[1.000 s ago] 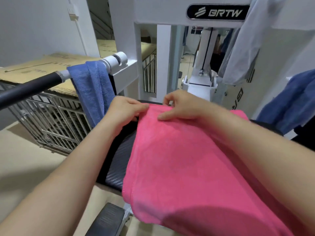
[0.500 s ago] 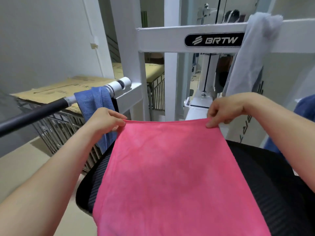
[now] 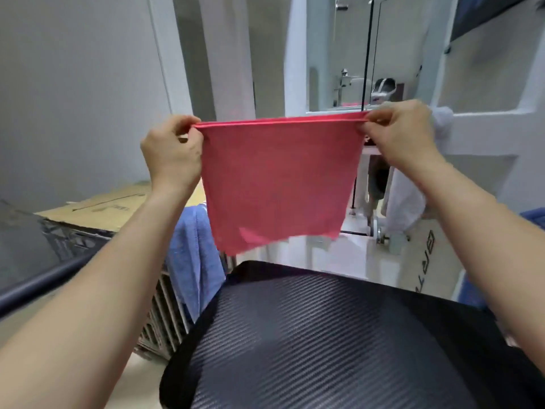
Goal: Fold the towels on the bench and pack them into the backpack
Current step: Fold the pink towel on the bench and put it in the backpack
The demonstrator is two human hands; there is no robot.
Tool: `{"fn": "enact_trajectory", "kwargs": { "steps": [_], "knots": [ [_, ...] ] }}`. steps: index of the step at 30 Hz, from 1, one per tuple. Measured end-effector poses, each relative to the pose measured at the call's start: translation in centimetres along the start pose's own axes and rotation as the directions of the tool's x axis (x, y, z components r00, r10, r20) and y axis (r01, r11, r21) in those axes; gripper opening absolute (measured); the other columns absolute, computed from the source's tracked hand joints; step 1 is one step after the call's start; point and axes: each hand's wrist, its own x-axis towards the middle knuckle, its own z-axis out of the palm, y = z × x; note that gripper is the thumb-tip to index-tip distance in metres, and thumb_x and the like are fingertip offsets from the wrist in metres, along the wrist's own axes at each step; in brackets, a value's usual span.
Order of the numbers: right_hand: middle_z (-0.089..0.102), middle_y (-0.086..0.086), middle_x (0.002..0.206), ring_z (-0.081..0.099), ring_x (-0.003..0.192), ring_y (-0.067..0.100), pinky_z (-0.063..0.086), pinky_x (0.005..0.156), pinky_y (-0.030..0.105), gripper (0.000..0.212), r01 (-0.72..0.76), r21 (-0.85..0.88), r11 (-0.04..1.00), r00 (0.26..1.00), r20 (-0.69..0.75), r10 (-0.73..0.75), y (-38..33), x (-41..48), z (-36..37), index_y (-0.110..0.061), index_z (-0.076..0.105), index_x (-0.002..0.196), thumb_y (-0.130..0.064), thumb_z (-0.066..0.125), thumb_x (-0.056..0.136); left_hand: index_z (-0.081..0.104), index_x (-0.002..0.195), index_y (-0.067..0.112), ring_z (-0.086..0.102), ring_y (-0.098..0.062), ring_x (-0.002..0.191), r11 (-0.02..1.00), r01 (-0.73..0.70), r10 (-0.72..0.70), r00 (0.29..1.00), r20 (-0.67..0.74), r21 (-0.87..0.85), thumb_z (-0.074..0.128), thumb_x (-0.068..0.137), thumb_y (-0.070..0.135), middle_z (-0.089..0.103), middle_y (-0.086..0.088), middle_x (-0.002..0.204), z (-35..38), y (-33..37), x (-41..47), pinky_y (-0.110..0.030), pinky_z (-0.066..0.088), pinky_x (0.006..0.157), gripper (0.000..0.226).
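Risk assessment: the pink towel point(image 3: 277, 184) is suspended in the air by its top edge alone, so the main hazard is misalignment. Its lower edge hangs unevenly, the left corner lower than the right, and a fold made from this position is likely to come out skewed unless the corners are matched first. The top edge shows two layers drawn taut between the hands. If either pinch loosens, one layer may slip and the doubling will open. A dropped corner would probably swing the cloth past the front rim of the bench pad point(image 3: 324, 335) toward the floor, or onto the blue towel point(image 3: 191, 261) draped over the bar point(image 3: 44, 278) at the left. The backpack is not in view, so packing cannot be judged. Hands: the left hand point(image 3: 172, 152) grasps the towel's upper left corner, thumb and curled fingers closed tightly on the edge. The right hand point(image 3: 398, 134) grasps the upper right corner in the same manner, fingers bent over the hem. Neither hand touches anything else. Location: the pink towel hangs above and beyond the bench pad, clear of its surface, between the two raised hands.
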Motion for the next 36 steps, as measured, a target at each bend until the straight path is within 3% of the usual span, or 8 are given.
{"fn": "enact_trajectory", "kwargs": {
  "steps": [5, 10, 15, 18, 21, 26, 31, 36],
  "knots": [
    [0.075, 0.011, 0.089, 0.067, 0.079, 0.031, 0.053, 0.078, 0.043, 0.022, 0.237, -0.233, 0.943, 0.964, -0.062, -0.258, -1.7, -5.2, -4.3, -0.010, 0.077, 0.095, -0.026, 0.064, 0.085, 0.070, 0.085, 0.026, 0.068, -0.011, 0.073, 0.997, 0.006, 0.002, 0.994, 0.105, -0.079, 0.052, 0.077, 0.016, 0.069, 0.006, 0.077, -3.2, 0.1, -4.1, -0.029, 0.056, 0.075, 0.022],
    [0.072, 0.013, 0.085, 0.066, 0.075, 0.035, 0.053, 0.068, 0.039, 0.013, 0.363, -0.369, 0.856, 0.923, 0.271, -0.274, -1.0, -18.2, -4.5, -0.002, 0.074, 0.086, -0.012, 0.066, 0.088, 0.069, 0.081, 0.022, 0.067, -0.022, 0.074, 0.993, 0.017, -0.066, 0.909, 0.411, 0.121, 0.056, 0.079, 0.015, 0.070, -0.001, 0.074, -6.7, -4.7, -13.2, -0.034, 0.052, 0.075, 0.015],
    [0.069, 0.011, 0.083, 0.061, 0.074, 0.032, 0.054, 0.069, 0.039, 0.042, 0.490, -0.301, 0.819, 0.815, 0.492, -0.306, -1.6, -29.6, -5.9, -0.003, 0.072, 0.079, -0.027, 0.042, 0.096, 0.073, 0.081, 0.013, 0.063, -0.019, 0.076, 0.975, 0.018, -0.142, 0.816, 0.560, 0.221, 0.062, 0.079, 0.001, 0.065, 0.003, 0.073, -11.2, -6.9, -21.8, -0.023, 0.037, 0.071, 0.016],
    [0.071, 0.006, 0.080, 0.065, 0.072, 0.027, 0.054, 0.066, 0.035, 0.037, 0.354, -0.318, 0.879, 0.891, 0.400, -0.215, -2.8, -31.8, -6.7, -0.006, 0.073, 0.074, -0.029, 0.052, 0.093, 0.073, 0.079, 0.012, 0.056, -0.014, 0.078, 0.980, 0.084, -0.172, 0.814, 0.555, 0.181, 0.056, 0.078, -0.008, 0.066, 0.003, 0.081, -13.0, -6.6, -24.1, -0.017, 0.032, 0.072, 0.026],
    [0.070, 0.002, 0.076, 0.065, 0.071, 0.022, 0.052, 0.069, 0.035, 0.019, -0.001, -0.286, 0.958, 0.970, 0.232, 0.071, -4.4, -32.6, -6.7, -0.010, 0.071, 0.072, -0.022, 0.067, 0.085, 0.073, 0.077, 0.014, 0.057, -0.020, 0.086, 0.987, 0.045, -0.125, 0.815, 0.566, 0.154, 0.057, 0.076, -0.009, 0.062, 0.004, 0.087, -13.8, -6.7, -25.4, -0.025, 0.036, 0.080, 0.028],
    [0.058, 0.002, 0.071, 0.053, 0.065, 0.025, 0.041, 0.061, 0.037, 0.014, -0.368, -0.246, 0.897, 0.898, 0.157, 0.411, -7.2, -34.1, -5.9, -0.013, 0.049, 0.081, -0.005, 0.060, 0.076, 0.074, 0.072, 0.020, 0.053, -0.020, 0.090, 0.988, 0.092, -0.147, 0.823, 0.549, 0.126, 0.060, 0.075, -0.008, 0.050, 0.001, 0.091, -14.8, -6.9, -26.2, -0.031, 0.041, 0.083, 0.032],
    [0.054, 0.006, 0.084, 0.052, 0.075, 0.030, 0.034, 0.061, 0.034, 0.012, -0.220, -0.428, 0.877, 0.932, 0.172, 0.318, -8.4, -35.8, -6.6, -0.009, 0.056, 0.083, 0.000, 0.052, 0.078, 0.071, 0.062, 0.016, 0.053, -0.017, 0.082, 0.996, 0.030, -0.072, 0.813, 0.578, 0.082, 0.058, 0.065, -0.017, 0.055, 0.002, 0.087, -16.2, -7.1, -27.2, -0.020, 0.031, 0.073, 0.036],
    [0.061, 0.004, 0.087, 0.057, 0.082, 0.027, 0.047, 0.073, 0.038, 0.017, -0.342, -0.426, 0.838, 0.854, 0.230, 0.466, -9.5, -36.1, -7.8, -0.008, 0.064, 0.075, 0.004, 0.051, 0.075, 0.066, 0.053, 0.014, 0.055, -0.016, 0.094, 0.973, -0.228, 0.202, 0.744, 0.637, -0.042, 0.049, 0.056, 0.001, 0.069, 0.006, 0.089, -17.8, -6.6, -28.2, -0.026, 0.042, 0.081, 0.021]
  ]
}}
